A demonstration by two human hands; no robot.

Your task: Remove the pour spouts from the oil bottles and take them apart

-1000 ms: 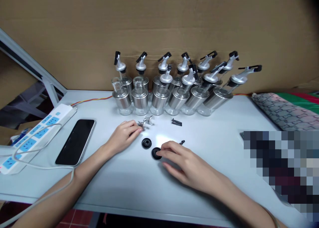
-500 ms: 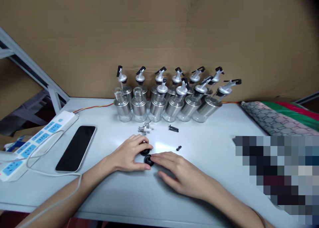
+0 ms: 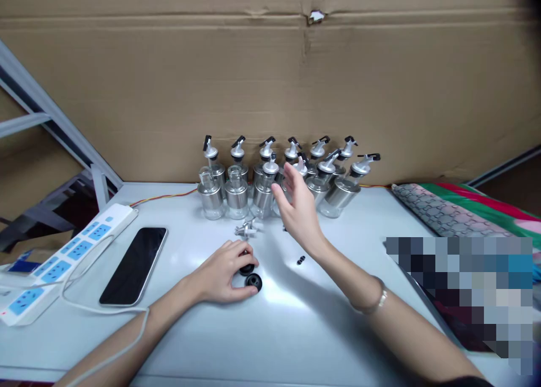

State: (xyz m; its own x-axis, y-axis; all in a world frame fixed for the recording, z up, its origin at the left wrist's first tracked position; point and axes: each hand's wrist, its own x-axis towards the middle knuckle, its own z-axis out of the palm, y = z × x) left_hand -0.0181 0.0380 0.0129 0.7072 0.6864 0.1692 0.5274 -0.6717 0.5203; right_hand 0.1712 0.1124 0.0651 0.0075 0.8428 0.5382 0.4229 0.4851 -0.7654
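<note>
My left hand [image 3: 226, 271] rests on the table, thumb spread from the curled fingers. Its fingertips lie on one black round stopper-like part [image 3: 246, 269], and the thumb tip touches the edge of a second black round part [image 3: 253, 283]. Raised above the table, my right hand [image 3: 299, 209] is empty with fingers extended and thumb apart, covering part of the bottle row. Behind it stand several glass bottles with steel sleeves [image 3: 236, 194]; most carry silver pourer tops with black levers, while two front-left ones have bare necks. Silver pourer pieces [image 3: 247, 228] lie before the bottles.
Small black pieces [image 3: 301, 259] lie right of centre. A phone [image 3: 134, 266] and a white power strip [image 3: 70, 263] with a cable are at left. A patterned cloth item [image 3: 443, 209] lies at right. Cardboard [image 3: 169, 94] stands behind the table.
My right hand has lifted off the black round part and moved up and forward toward the bottles. My left hand stays by the black parts. The camera view has tilted up slightly.
</note>
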